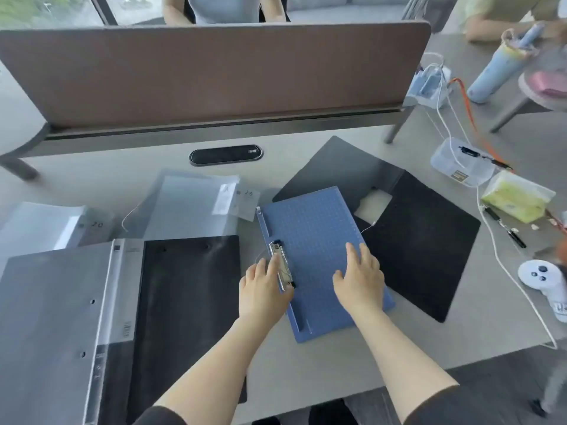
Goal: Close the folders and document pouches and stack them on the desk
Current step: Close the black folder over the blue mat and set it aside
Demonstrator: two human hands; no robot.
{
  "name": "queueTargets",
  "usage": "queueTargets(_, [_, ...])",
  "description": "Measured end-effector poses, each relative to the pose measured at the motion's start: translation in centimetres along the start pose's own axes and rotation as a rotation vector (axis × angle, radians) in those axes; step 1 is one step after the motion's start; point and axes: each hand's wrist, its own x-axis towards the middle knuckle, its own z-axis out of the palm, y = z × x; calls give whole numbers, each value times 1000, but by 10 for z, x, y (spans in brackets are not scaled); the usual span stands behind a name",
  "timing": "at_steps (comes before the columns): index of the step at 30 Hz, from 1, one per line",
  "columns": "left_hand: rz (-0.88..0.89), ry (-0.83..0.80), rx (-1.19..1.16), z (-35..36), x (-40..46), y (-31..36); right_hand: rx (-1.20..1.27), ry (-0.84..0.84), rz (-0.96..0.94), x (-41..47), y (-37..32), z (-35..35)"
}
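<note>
At frame centre the blue folder (pixel 319 259) lies long axis upper left to lower right. The left hand (pixel 264 289) presses its clip (pixel 280 266); the right hand (pixel 359 280) rests flat, fingers spread.

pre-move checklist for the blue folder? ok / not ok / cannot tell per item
1. Left hand on the metal clip: ok, fingers rest on it.
2. Right hand steadying the blue folder: ok, flat on its surface.
3. Clip pressed fully down: cannot tell.
4. Blue folder closed: cannot tell; only one blue panel shows.
5. Other folders closed: not ok. The black folder on the right, partly under the blue one, and the grey and black binder on the left both lie open.
6. Stack begun: not ok. The clear pouches lie spread at the back of the desk.
</note>
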Motion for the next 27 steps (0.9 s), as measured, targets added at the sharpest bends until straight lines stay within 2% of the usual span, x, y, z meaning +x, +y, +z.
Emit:
queueTargets(4, [-37,-25,10,1,7,10,117,-22,135,22,18,-12])
queueTargets(8, [-136,-10,-47,1,16,26,244,-101,145,41,27,-18])
queueTargets(10, [-203,30,-179,-2,20,35,293,-100,151,49,32,-19])
queueTargets(13, [-371,101,-501,-2,28,43,364,-124,181,56,37,-19])
queueTargets(16, [-488,123,-611,-5,32,40,356,-176,154,55,43,-16])
queueTargets(22, [-530,40,-423,-7,18,17,330,-236,83,42,46,-8])
queueTargets(27, [-461,7,-241,-8,2,7,102,-320,8,29,40,-8])
